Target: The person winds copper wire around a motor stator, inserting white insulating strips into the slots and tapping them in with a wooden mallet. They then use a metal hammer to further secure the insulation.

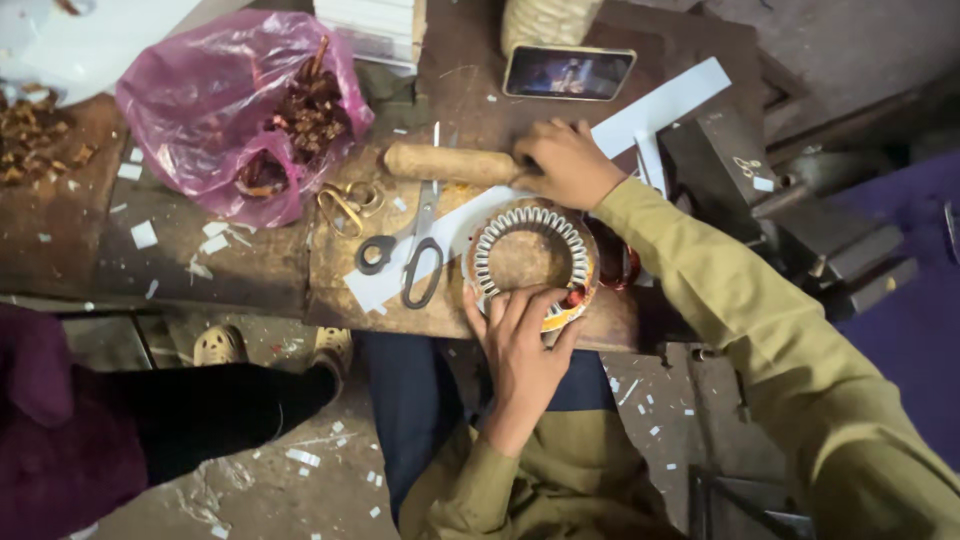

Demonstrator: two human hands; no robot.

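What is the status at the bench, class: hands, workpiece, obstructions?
Left hand steadying stator ring. Right hand gripping wooden handle. Scissors lying beside ring, apart.

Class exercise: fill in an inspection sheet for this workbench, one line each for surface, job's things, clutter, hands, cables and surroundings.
Surface: worn brown bench, littered with white paper scraps.
Job's things: round stator with white slot liners at the bench edge; wooden handle lying flat above it.
Clutter: scissors, long paper strip, pink bag of copper scrap, phone, brass rings.
Hands: left hand grips the stator's near rim; right hand grasps the handle's end.
Cables: nothing seen.
Surroundings: metal vise at right; another person's sandalled feet on the littered floor.
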